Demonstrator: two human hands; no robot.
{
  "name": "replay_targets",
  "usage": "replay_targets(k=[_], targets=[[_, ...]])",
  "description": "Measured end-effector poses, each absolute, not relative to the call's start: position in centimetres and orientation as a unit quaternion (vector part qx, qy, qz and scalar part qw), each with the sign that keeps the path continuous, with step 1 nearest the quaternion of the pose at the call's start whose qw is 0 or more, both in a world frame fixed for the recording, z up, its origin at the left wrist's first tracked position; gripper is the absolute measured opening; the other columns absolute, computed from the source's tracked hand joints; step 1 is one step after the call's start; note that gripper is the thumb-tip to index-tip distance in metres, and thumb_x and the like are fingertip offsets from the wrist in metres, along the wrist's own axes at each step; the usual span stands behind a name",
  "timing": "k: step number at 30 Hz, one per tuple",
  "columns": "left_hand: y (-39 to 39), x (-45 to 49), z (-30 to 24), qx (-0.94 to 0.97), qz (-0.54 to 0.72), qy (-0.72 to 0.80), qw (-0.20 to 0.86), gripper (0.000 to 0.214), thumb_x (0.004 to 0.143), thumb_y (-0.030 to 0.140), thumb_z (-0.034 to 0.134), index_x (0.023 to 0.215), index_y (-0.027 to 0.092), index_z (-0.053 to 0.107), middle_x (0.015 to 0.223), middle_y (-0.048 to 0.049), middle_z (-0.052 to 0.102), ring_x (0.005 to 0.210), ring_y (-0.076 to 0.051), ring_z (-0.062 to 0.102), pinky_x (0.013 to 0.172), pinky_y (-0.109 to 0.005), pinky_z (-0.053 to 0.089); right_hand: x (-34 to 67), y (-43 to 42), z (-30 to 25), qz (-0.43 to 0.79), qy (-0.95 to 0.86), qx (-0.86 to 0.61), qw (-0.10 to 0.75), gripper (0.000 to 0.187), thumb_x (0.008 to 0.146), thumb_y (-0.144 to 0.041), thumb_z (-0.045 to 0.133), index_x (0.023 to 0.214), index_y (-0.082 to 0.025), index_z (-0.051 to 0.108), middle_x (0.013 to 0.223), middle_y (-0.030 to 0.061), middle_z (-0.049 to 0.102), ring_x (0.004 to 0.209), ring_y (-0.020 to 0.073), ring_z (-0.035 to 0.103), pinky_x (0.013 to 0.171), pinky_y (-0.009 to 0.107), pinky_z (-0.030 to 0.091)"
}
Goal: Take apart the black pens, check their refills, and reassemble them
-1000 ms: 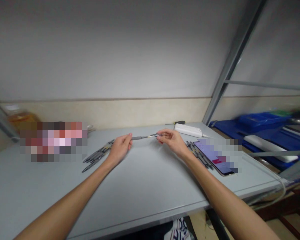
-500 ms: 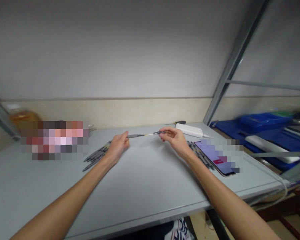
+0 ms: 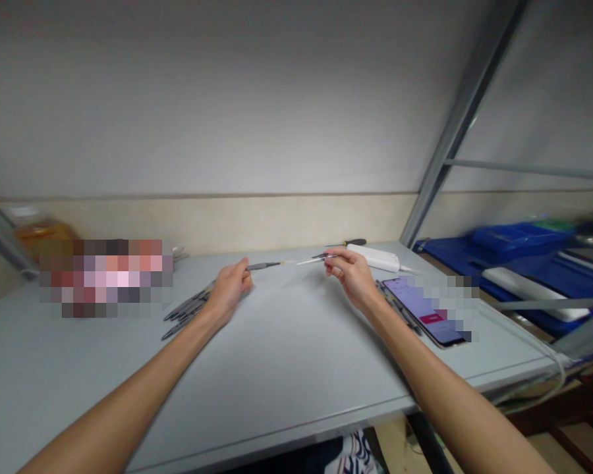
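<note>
My left hand (image 3: 231, 284) is closed around a grey pen barrel (image 3: 263, 266), whose narrow end points right and shows a small yellowish bit. Opposite it, my right hand (image 3: 348, 270) pinches a thin, whitish pen refill (image 3: 308, 261) together with a dark slim piece (image 3: 319, 255), perhaps a pen part. A small gap separates the barrel's end from the refill. Beside my left wrist lies a bunch of grey pens (image 3: 190, 308). More dark pens (image 3: 405, 311) lie by my right forearm, partly hidden by it.
A phone (image 3: 420, 309) lies right of my forearm on the grey table (image 3: 277, 368). Behind it are a white power strip (image 3: 375, 257) and a screwdriver (image 3: 353, 242). A bottle of amber liquid (image 3: 44, 230) and blurred-out items stand at the left. A metal post (image 3: 439, 151) rises at the right.
The whitish refill was lined up with the barrel's end; now a gap shows between them. My right hand has shifted slightly right, and the refill shows beside the dark piece.
</note>
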State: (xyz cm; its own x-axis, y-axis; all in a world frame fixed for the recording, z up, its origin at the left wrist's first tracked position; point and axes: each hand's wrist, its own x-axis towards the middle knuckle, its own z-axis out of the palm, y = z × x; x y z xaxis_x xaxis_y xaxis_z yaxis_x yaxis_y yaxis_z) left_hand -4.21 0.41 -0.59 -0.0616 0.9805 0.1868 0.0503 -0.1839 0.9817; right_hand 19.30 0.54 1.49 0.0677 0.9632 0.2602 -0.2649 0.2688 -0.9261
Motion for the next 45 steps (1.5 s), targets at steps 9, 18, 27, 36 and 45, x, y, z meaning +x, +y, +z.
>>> replay_targets(k=[9,18,27,36,45], targets=[[0.1,-3.9,-0.4,0.541,0.543,0.482,0.424,0.050,0.081,0.045,0.042,0.039,0.021,0.030,0.036,0.0059,0.027,0.040,-0.008,0.030,0.049,-0.025,0.031,19.3,0.5,1.3,0.484,-0.488,-0.362,0.630,0.015,0.056,-0.019,0.068,0.070,-0.015,0.065,0.052,-0.0016,0.057,0.052,0.0108,0.048,0.054,0.027,0.038],[0.3,-4.2,-0.5,0.537,0.547,0.473,0.435,0.049,0.081,0.044,0.043,0.040,0.021,0.030,0.036,0.0066,0.027,0.040,-0.008,0.031,0.052,-0.024,0.033,19.2,0.4,1.3,0.484,-0.498,-0.360,0.624,0.018,0.056,-0.021,0.070,0.072,-0.015,0.064,0.055,-0.0010,0.059,0.052,0.0110,0.052,0.055,0.026,0.040],[0.1,-3.8,-0.5,0.505,0.555,0.437,0.495,0.049,0.081,0.042,0.045,0.040,0.021,0.029,0.034,0.0072,0.026,0.038,-0.007,0.030,0.051,-0.025,0.033,19.1,0.3,1.4,0.518,-0.483,-0.361,0.607,0.023,0.055,-0.025,0.073,0.072,-0.015,0.061,0.059,0.0018,0.063,0.055,0.0125,0.056,0.058,0.027,0.044],[-0.5,-3.1,-0.5,0.548,0.516,0.455,0.476,0.051,0.082,0.044,0.042,0.038,0.021,0.030,0.035,0.0064,0.027,0.038,-0.007,0.028,0.049,-0.025,0.028,18.7,0.0,0.8,0.485,-0.566,-0.362,0.560,0.024,0.058,-0.025,0.074,0.076,-0.015,0.064,0.063,0.0019,0.065,0.057,0.0118,0.057,0.060,0.026,0.044],[0.0,-3.4,-1.6,0.571,0.500,0.454,0.468,0.044,0.079,0.052,0.045,0.050,0.018,0.041,0.042,0.0056,0.037,0.044,-0.009,0.034,0.052,-0.023,0.030,18.5,-0.4,0.8,0.454,-0.616,-0.385,0.516,0.030,0.061,-0.039,0.072,0.076,-0.014,0.065,0.059,0.0014,0.063,0.052,0.0112,0.054,0.055,0.025,0.042]])
